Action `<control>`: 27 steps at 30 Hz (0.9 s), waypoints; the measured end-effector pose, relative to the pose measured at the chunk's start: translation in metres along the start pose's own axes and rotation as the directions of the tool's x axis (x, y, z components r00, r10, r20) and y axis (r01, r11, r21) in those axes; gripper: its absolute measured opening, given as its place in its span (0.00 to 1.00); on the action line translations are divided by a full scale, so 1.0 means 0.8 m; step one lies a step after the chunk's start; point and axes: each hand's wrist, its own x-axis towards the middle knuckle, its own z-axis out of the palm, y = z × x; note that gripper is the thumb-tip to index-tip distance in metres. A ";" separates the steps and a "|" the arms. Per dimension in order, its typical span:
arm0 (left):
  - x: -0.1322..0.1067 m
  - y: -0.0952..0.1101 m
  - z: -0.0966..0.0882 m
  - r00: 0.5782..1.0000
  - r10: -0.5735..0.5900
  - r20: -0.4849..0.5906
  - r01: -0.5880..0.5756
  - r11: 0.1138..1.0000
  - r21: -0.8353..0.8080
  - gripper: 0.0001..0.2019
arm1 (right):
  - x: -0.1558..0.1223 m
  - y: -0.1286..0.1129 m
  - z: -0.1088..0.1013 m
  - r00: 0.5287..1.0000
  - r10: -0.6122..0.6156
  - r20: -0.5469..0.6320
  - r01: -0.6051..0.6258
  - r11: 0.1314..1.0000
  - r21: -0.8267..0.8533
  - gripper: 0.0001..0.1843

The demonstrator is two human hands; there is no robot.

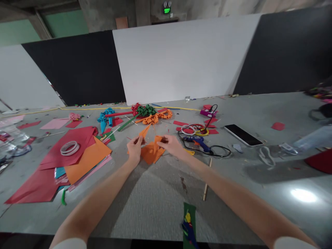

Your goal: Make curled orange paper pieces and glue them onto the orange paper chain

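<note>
My left hand point(135, 148) is closed, pinching a narrow folded strip of orange paper point(145, 130) that points up and away. Opposite it, my right hand point(171, 143) grips the upper edge of a wider orange paper piece point(150, 153) between thumb and fingers. That piece hangs between the hands, just above or touching the table; which one I cannot tell. Behind them lie curled orange paper flowers point(151, 119), a green paper flower point(147, 110) on a green stem and a red one point(136, 109) on a red stem.
Red paper sheets point(31, 186), an orange sheet point(86, 159) and a tape roll point(70, 148) lie at the left. To the right are a blue glue gun point(198, 141) with a looped cord, a phone point(243, 135) and a thin stick point(207, 180). Scissors point(188, 228) rest at the front edge.
</note>
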 end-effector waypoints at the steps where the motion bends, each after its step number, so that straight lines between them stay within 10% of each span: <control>1: -0.001 0.002 0.001 1.000 -0.006 0.005 0.006 1.000 -0.001 0.18 | -0.001 0.002 -0.001 0.999 0.029 -0.020 -0.027 0.994 0.102 0.13; 15: -0.006 0.003 0.000 0.995 0.024 0.100 -0.032 0.996 0.081 0.16 | 0.002 -0.025 -0.011 0.991 -0.123 -0.060 0.136 0.910 0.392 0.24; 27: -0.017 0.014 0.008 0.961 0.007 0.276 -0.050 0.988 0.148 0.14 | 0.003 -0.072 -0.072 0.960 -0.259 0.110 0.281 0.883 -0.377 0.20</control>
